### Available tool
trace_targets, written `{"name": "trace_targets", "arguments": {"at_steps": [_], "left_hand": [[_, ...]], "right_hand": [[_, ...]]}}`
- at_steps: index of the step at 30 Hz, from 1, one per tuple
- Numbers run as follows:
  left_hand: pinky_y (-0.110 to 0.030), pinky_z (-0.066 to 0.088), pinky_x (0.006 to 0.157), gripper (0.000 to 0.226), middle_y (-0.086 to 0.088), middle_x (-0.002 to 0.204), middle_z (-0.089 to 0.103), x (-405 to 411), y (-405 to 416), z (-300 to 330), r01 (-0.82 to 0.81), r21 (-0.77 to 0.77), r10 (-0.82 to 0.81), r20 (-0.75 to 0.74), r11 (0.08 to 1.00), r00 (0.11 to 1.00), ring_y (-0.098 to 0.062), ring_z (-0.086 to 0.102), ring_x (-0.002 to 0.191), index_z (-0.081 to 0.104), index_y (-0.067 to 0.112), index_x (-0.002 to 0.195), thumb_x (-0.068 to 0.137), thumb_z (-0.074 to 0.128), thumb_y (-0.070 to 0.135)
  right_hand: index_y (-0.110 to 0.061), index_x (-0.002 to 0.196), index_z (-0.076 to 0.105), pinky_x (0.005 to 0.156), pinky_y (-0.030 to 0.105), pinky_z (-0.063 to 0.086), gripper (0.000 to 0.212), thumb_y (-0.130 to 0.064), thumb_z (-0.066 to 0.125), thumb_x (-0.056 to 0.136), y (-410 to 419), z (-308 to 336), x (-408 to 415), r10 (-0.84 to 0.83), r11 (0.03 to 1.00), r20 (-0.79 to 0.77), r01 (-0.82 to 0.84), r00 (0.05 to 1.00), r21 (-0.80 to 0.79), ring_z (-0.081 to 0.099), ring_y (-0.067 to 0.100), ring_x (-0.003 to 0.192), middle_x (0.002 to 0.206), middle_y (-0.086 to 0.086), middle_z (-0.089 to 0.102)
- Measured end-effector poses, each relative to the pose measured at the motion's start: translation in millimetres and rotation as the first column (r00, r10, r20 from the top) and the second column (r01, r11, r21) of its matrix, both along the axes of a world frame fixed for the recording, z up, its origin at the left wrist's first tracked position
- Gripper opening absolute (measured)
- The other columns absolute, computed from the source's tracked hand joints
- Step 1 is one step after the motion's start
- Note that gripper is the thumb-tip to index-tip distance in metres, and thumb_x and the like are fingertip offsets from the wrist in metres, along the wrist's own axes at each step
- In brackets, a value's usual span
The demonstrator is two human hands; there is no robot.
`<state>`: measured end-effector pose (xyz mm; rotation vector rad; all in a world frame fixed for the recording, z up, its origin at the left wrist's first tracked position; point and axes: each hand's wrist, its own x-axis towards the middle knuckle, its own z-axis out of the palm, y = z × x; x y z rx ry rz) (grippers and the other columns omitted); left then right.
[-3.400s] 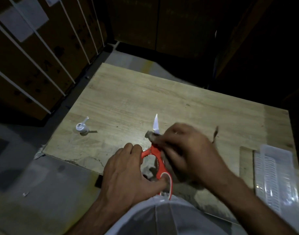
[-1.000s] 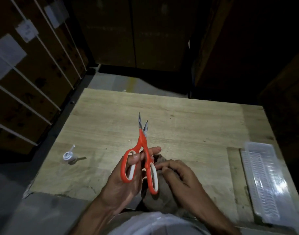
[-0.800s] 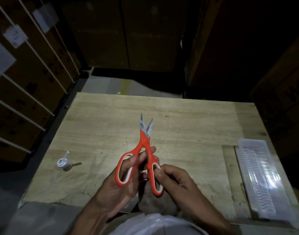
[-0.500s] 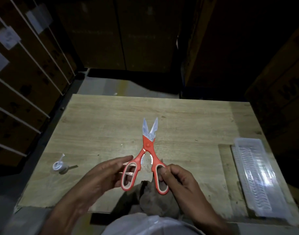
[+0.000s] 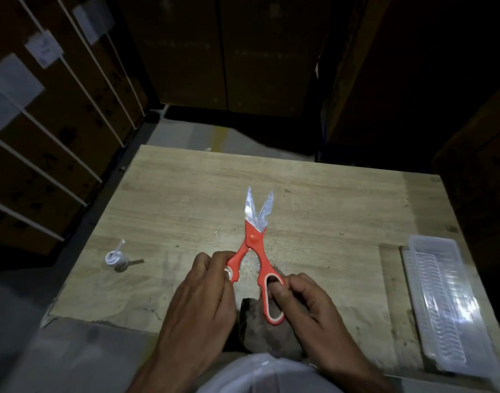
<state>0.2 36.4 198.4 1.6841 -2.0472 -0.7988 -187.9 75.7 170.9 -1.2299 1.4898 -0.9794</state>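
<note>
Nearest to me, btm of view, is my pale shirt (image 5: 267, 374). Just past it a dark crumpled rag (image 5: 257, 331) sits at the near edge of the wooden table (image 5: 186, 194), between my wrists. My left hand (image 5: 203, 290) is closed on the left loop of the orange scissors (image 5: 253, 238), fingers curled round it so most of that loop is hidden. My right hand (image 5: 308, 302) grips the right loop, thumb and fingers pinching its rim, w/ the loop's btm end sticking out over the rag. Scissors are held up over the table's near-middle, handles twd me and spread apart, blades (image 5: 257, 208) pointing away and parted in a narrow V. Blades look shiny and whitish; can't tell if that's bare metal or a film on them. Left of my hands, well apart, a small white nozzle-type bottle (image 5: 116, 256) stands on the table near its left edge. On the right side a long clear plastic tray (image 5: 441, 302) lies along the table's right edge. Beyond the far edge is grey floor (image 5: 192, 134), then stacked brown cartons (image 5: 44, 137) w/ white straps and paper labels on the left; rest of the bkgd is too dark to make out.
</note>
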Motion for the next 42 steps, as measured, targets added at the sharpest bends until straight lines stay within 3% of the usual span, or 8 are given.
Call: {"name": "trace_targets", "arguments": {"at_steps": [4,11,16,27,33,35,38,42], "left_hand": [[-0.034,0.049,0.073,0.033,0.013,0.094,0.046,-4,3,2,-0.042,0.001,0.042,0.038,0.999,0.998,-0.008,0.056,0.080,0.051,0.042,0.115,0.105,0.023,0.057],[-0.034,0.048,0.078,0.037,0.010,0.096,0.040,-4,13,-1,-0.053,-0.047,0.061,0.180,0.997,0.982,-0.012,0.052,0.084,0.050,0.037,0.122,0.105,0.023,0.056],[-0.036,0.040,0.085,0.074,0.015,0.094,0.035,-5,20,2,-0.103,-0.021,0.105,0.219,0.994,0.970,-0.014,0.044,0.093,0.045,0.037,0.105,0.066,0.040,0.100],[-0.041,0.042,0.085,0.074,0.013,0.091,0.037,-2,28,-4,-0.099,-0.035,0.105,0.251,0.994,0.962,-0.019,0.045,0.090,0.040,0.031,0.091,0.057,0.050,0.096],[-0.041,0.038,0.078,0.074,0.010,0.084,0.037,3,25,-7,-0.143,-0.107,0.168,0.279,0.984,0.945,-0.021,0.044,0.085,0.040,0.028,0.083,0.048,0.060,0.090],[-0.042,0.039,0.079,0.073,0.010,0.084,0.037,6,26,-7,-0.155,-0.095,0.176,0.286,0.983,0.942,-0.021,0.044,0.085,0.040,0.028,0.082,0.049,0.058,0.090],[-0.041,0.040,0.082,0.071,0.012,0.084,0.038,8,29,-5,-0.154,-0.059,0.165,0.302,0.986,0.939,-0.020,0.044,0.086,0.040,0.028,0.082,0.052,0.056,0.091],[-0.040,0.037,0.083,0.072,0.010,0.086,0.038,8,30,-2,-0.128,-0.061,0.141,0.340,0.990,0.930,-0.020,0.043,0.087,0.042,0.029,0.086,0.053,0.054,0.091]], "right_hand": [[-0.017,0.082,0.068,0.076,0.033,0.045,0.029,-0.039,0.061,0.100,2,-3,2,0.030,1.000,0.010,-0.030,1.000,0.008,0.058,0.015,0.078,0.080,0.006,0.053],[-0.017,0.086,0.071,0.078,0.034,0.048,0.029,-0.041,0.060,0.100,7,-4,3,0.070,0.997,0.018,-0.070,0.997,0.008,0.060,0.015,0.083,0.081,0.002,0.056],[-0.023,0.092,0.073,0.077,0.036,0.049,0.025,-0.038,0.057,0.104,14,-6,1,0.111,0.994,0.042,-0.110,0.993,-0.012,0.061,0.016,0.083,0.084,-0.002,0.056],[-0.038,0.082,0.073,0.077,0.022,0.045,0.034,-0.027,0.051,0.105,23,0,1,0.113,0.994,0.158,-0.113,0.981,-0.008,0.062,0.006,0.079,0.082,-0.008,0.060],[-0.024,0.097,0.080,0.083,0.033,0.053,0.006,-0.025,0.076,0.093,29,-5,-4,0.042,0.999,0.149,-0.042,0.988,-0.001,0.070,0.017,0.091,0.093,-0.001,0.071],[-0.019,0.105,0.079,0.085,0.031,0.057,0.024,-0.009,0.085,0.084,32,-6,-12,0.034,0.999,0.197,-0.033,0.980,-0.005,0.074,0.019,0.096,0.101,0.003,0.076],[-0.011,0.108,0.074,0.080,0.017,0.055,0.043,0.021,0.073,0.079,31,-5,-34,-0.041,0.998,0.218,0.049,0.975,-0.036,0.074,0.009,0.093,0.102,-0.002,0.078],[-0.016,0.106,0.071,0.074,0.018,0.056,0.031,0.000,0.075,0.080,19,-3,-58,-0.261,0.955,0.298,0.290,0.918,-0.056,0.069,0.008,0.083,0.090,-0.001,0.076]]}}
